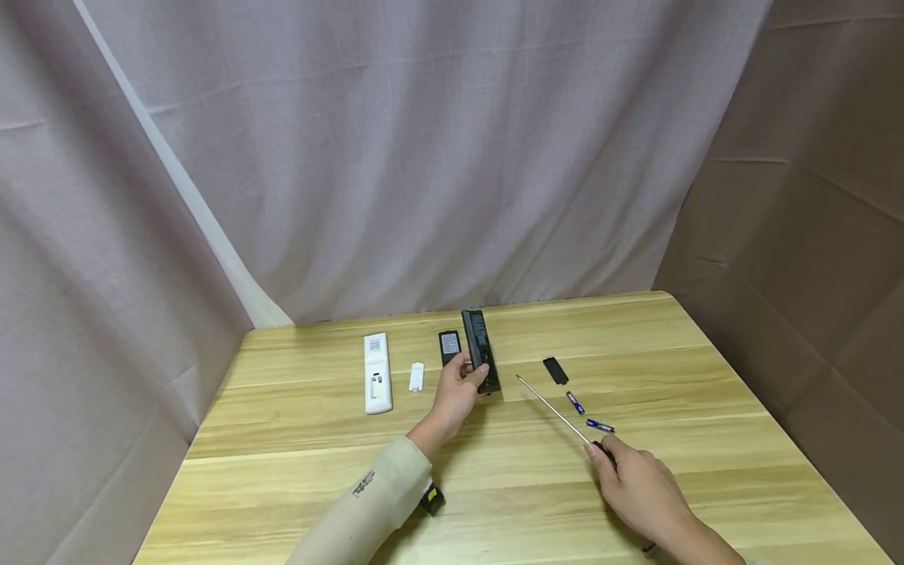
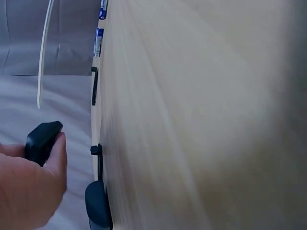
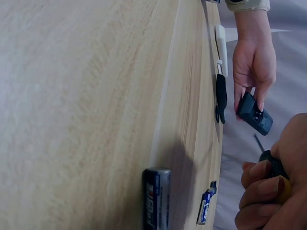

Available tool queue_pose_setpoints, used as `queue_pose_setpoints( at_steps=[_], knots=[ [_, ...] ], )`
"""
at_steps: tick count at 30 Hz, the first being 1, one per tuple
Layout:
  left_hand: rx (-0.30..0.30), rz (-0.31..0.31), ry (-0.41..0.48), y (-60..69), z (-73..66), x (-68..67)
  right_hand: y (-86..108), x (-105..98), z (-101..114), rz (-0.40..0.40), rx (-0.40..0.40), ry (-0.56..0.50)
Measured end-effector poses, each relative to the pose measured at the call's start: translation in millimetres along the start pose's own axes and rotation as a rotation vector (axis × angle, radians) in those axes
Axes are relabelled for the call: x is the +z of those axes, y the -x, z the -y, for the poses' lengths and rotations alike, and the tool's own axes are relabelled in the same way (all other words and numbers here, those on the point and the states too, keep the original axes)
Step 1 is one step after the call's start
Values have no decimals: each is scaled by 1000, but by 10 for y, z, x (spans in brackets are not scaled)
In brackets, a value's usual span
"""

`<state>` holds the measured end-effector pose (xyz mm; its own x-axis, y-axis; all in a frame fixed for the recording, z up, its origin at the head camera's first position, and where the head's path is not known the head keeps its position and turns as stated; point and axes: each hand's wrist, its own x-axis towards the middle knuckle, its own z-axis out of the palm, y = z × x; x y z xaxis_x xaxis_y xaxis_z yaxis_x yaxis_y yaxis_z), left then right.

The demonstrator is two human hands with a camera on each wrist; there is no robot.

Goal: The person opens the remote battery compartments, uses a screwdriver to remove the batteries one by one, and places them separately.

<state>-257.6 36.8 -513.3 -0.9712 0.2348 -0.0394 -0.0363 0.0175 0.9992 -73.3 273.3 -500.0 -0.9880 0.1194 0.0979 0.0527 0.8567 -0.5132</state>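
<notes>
My left hand (image 1: pixel 454 390) grips a black remote control (image 1: pixel 477 345) near its lower end and holds it above the table, its back side turned up. In the right wrist view, my left thumb and fingers pinch the sides of this remote (image 3: pixel 255 115). My right hand (image 1: pixel 644 488) is curled round the dark handle of a screwdriver (image 1: pixel 554 411). Its long metal shaft points up and left, the tip apart from the remote. In the left wrist view, the shaft (image 2: pixel 43 62) hangs above the remote (image 2: pixel 42 140).
A second black remote (image 1: pixel 449 345) lies behind my left hand. Left of it are a white battery cover (image 1: pixel 417 377) and a white remote (image 1: pixel 377 377). A black cover (image 1: pixel 555 370) and two blue batteries (image 1: pixel 575 402) lie on the right. A black-and-yellow object (image 1: pixel 432 498) is partly under my left sleeve.
</notes>
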Motion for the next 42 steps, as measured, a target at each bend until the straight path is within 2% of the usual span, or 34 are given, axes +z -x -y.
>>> queue_pose_setpoints(
  at_steps=[5, 10, 15, 20, 23, 27, 30, 34, 42],
  knots=[
    [-45, -12, -28, -27, -19, 47, -9, -23, -14, -77, -11, -21],
    [-86, -4, -94, -52, -24, 134, -25, -25, -51, -120, -33, -30],
    [-128, 1, -136, -135, -39, 253, -49, -37, -82, -149, -44, -33],
    [-246, 74, -150, -238, -80, 367, -78, -45, -82, -138, -14, -44],
    [-302, 73, -198, -293, -90, 440, -104, -35, -53, -115, 4, -58],
    [-303, 55, -242, -345, -103, 544, -123, -12, -12, -118, -14, -77],
    [-292, 76, -253, -349, -110, 607, -123, 2, -4, -146, -30, -76],
    [-283, 102, -290, -310, -123, 664, -123, 10, -21, -158, -29, -69],
    [-248, 103, -374, -229, -147, 710, -149, 17, -39, -135, -19, -87]
  ],
)
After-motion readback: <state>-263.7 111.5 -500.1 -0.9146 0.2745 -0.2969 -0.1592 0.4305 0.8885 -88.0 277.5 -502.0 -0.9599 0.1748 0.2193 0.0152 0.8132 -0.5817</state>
